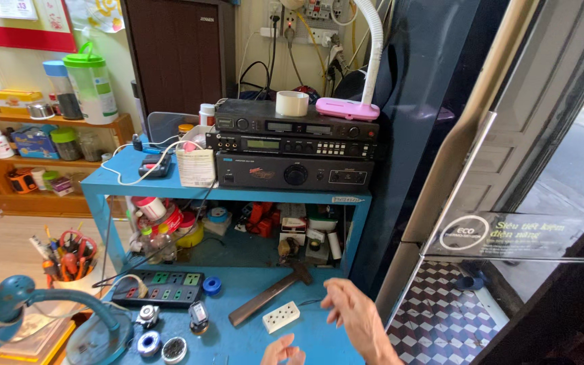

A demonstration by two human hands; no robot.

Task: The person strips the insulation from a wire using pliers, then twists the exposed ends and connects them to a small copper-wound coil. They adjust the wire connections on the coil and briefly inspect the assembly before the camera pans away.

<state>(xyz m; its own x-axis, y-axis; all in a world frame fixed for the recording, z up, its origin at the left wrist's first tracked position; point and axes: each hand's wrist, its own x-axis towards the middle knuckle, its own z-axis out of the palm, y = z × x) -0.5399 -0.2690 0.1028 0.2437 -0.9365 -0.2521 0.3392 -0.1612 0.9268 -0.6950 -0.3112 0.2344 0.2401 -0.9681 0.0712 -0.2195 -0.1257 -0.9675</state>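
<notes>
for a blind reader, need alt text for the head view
Two bare hands, right hand open and left hand at the bottom edge, hover over a blue workbench near a white socket block and a hammer. Behind, stacked audio units sit on a blue shelf.

We see a small white socket block (280, 316) lying flat on the blue counter (319, 338), its top face dotted with rows of dark pin holes. It is rectangular and sits skewed, its right end tipped up toward the far side. It lies just beside the lower end of a hammer (270, 293), whose long dull-brown handle runs diagonally up and to the right to a dark head near the shelf edge; the two look close but we cannot tell if they touch. The block is bare, with no cable visibly attached, and nothing rests on top of it.
</notes>
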